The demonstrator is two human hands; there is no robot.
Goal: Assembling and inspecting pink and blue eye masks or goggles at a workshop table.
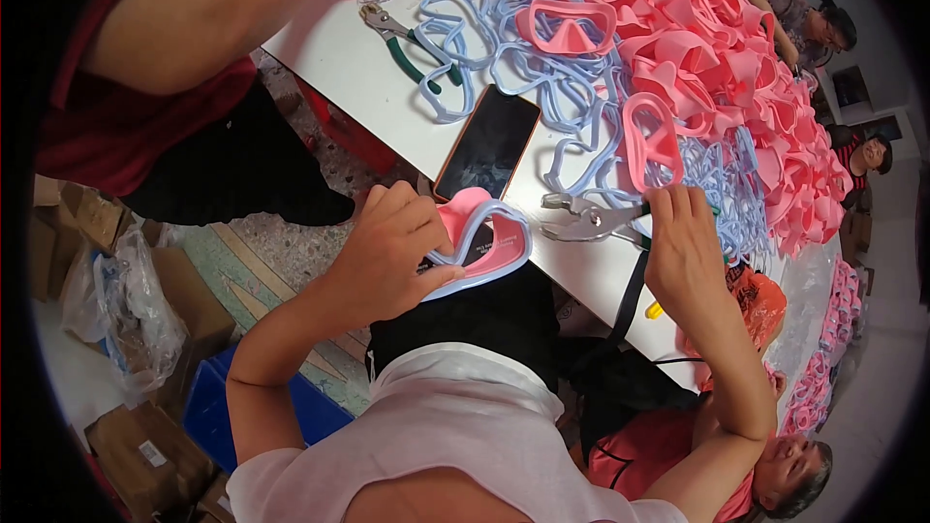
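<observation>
My left hand (387, 247) is closed on a diving mask (469, 205), a soft pink skirt with a light blue frame around it, held tilted above my lap at the table's edge. My right hand (683, 242) grips pliers (591, 223) by their dark green handles. Their metal jaws are parted, point left toward the mask and stay apart from it. Just beyond my left hand lies a black phone (489, 145) with an orange edge. A loose pink skirt (652, 140) rests beyond the pliers, beside light blue frames (572, 87).
A big heap of pink skirts (697, 58) covers the table's far right. Other pliers (387, 24) lie at the far left, near a co-worker's arm (203, 15). Another person (668, 446) sits close on my right. Cardboard boxes (150, 450) and a blue bin (208, 407) stand lower left.
</observation>
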